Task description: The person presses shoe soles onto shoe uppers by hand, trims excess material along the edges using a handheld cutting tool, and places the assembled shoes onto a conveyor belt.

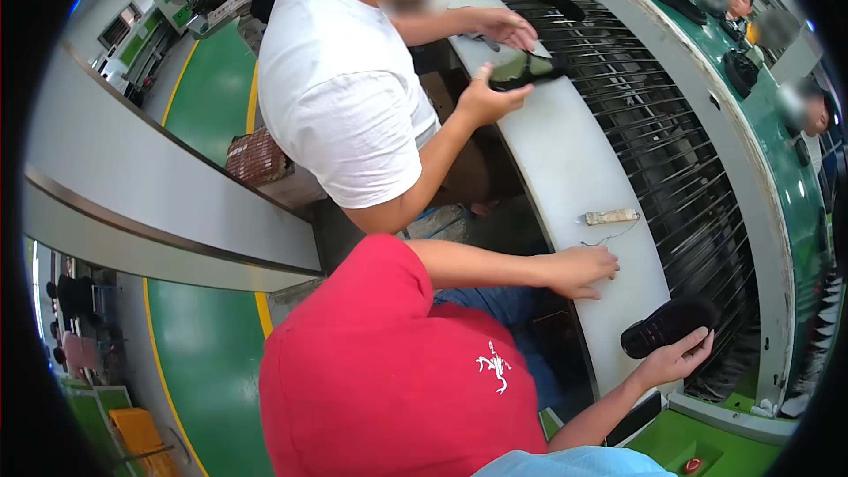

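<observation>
My right hand (678, 359) holds a black shoe (671, 327) by its near side, over the front end of the white ledge (579, 146). My left hand (583, 270) rests on that ledge with its fingers loosely spread and nothing in them. Just beyond my left fingertips lies a beige, tape-wrapped stick-like tool (609, 216) with a pale tip. A thin dark thread or wire (614, 237) curls from it toward my hand.
A co-worker in a white shirt (340, 79) stands beside me, both hands on a green and black shoe (526, 69). Beyond the ledge runs a rack of metal rods (654, 115) with dark shoes. Farther off, a green conveyor (707, 44) carries shoes. A light blue sleeve (574, 462) shows below.
</observation>
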Action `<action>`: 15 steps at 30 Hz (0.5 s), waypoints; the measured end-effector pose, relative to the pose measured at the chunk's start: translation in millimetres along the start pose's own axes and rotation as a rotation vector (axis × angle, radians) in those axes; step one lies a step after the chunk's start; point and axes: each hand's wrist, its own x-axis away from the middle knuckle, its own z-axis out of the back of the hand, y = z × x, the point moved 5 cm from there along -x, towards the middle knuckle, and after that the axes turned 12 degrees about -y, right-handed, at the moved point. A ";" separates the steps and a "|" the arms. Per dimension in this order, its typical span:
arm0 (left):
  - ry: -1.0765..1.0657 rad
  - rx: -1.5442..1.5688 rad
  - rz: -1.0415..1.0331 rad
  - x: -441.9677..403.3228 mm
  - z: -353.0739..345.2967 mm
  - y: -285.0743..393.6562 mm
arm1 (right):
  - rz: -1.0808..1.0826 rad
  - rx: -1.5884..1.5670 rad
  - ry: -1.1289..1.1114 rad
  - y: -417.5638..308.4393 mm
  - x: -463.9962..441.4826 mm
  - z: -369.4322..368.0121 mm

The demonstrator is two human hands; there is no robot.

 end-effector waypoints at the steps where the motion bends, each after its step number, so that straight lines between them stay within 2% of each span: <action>1: 0.052 0.185 0.035 -7.9 18.6 13.0 | 0.024 -0.020 0.004 -6.3 -0.3 -3.9; 2: 0.103 0.366 0.066 -18.2 36.4 27.6 | 0.048 -0.043 0.015 -12.7 -0.5 -7.9; 4: 0.436 0.437 -0.105 -38.9 67.1 72.9 | 0.053 -0.085 -0.013 -23.4 0.6 -19.9; 7: 0.648 0.343 -0.096 -63.9 79.7 109.4 | 0.042 -0.139 -0.011 -37.9 2.4 -26.9; 10: 0.751 0.188 -0.171 -75.1 87.6 122.5 | 0.047 -0.144 0.031 -51.9 3.5 -15.8; 15: 0.805 0.148 -0.282 -75.4 100.5 147.9 | 0.105 -0.191 0.071 -61.6 10.5 0.3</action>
